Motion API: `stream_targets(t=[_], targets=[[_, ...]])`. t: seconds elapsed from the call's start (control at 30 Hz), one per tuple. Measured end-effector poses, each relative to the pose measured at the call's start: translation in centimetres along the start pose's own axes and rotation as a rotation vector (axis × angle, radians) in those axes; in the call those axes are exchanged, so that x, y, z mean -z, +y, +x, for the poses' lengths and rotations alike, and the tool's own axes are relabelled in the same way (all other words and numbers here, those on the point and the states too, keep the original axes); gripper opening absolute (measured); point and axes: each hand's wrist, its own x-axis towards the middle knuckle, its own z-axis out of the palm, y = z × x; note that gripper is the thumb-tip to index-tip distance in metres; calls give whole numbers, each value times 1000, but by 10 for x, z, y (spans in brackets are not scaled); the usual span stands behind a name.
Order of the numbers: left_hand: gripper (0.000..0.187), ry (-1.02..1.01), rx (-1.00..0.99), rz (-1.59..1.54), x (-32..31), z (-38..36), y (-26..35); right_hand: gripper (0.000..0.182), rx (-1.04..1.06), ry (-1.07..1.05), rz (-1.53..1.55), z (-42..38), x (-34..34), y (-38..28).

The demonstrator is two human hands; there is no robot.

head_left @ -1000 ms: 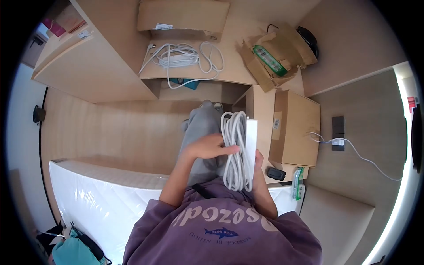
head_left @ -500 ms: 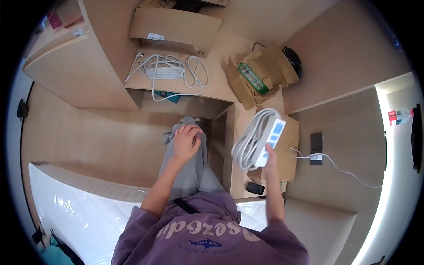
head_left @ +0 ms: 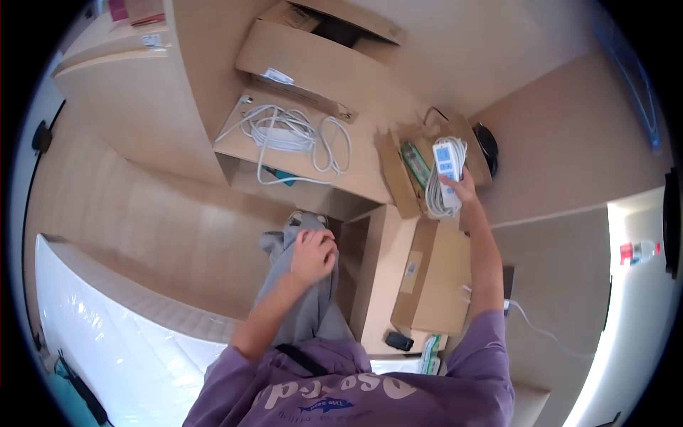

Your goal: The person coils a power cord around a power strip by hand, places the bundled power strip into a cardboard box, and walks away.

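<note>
My right hand point(head_left: 464, 188) is closed around a white power strip point(head_left: 448, 169) with blue socket faces. Its grey-white cord point(head_left: 435, 198) is bundled in loops alongside the strip. The strip overlaps the right part of an open cardboard box point(head_left: 393, 174), where a green-and-white pack point(head_left: 415, 163) lies between the flaps. On my grey-trousered knee point(head_left: 297, 274) rests my left hand point(head_left: 314, 256), holding nothing, its fingers loosely apart. Another white cable point(head_left: 283, 132), partly uncoiled, lies on the desk at the left, with one loop hanging over the front edge.
A large carton point(head_left: 306, 60) stands at the back of the desk. Nearer me, a closed cardboard box point(head_left: 434, 277) lies beside a small black object point(head_left: 399, 341). A round black item point(head_left: 486, 148) leans by the right wall. A plastic-wrapped mattress point(head_left: 128, 327) is at the lower left.
My right hand has carried the power strip forward, from above the closed box to the open cardboard box. My left hand stays on the knee. The camera view has turned somewhat.
</note>
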Motion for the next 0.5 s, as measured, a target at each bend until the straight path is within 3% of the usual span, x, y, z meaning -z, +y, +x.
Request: stream_targets(t=[0.2, 0.37, 0.47, 0.5], targets=[[9, 86, 64, -76, 4, 2, -5, 73, -3, -80, -442, 52, -49, 9], [9, 68, 117, -124, 5, 13, -7, 82, -21, -45, -488, 62, -72, 31], [9, 57, 128, -149, 3, 17, -9, 85, -146, -192, -332, 68, -68, 44], [9, 58, 135, -147, 3, 18, -8, 87, -144, -147, -468, 70, -70, 52]])
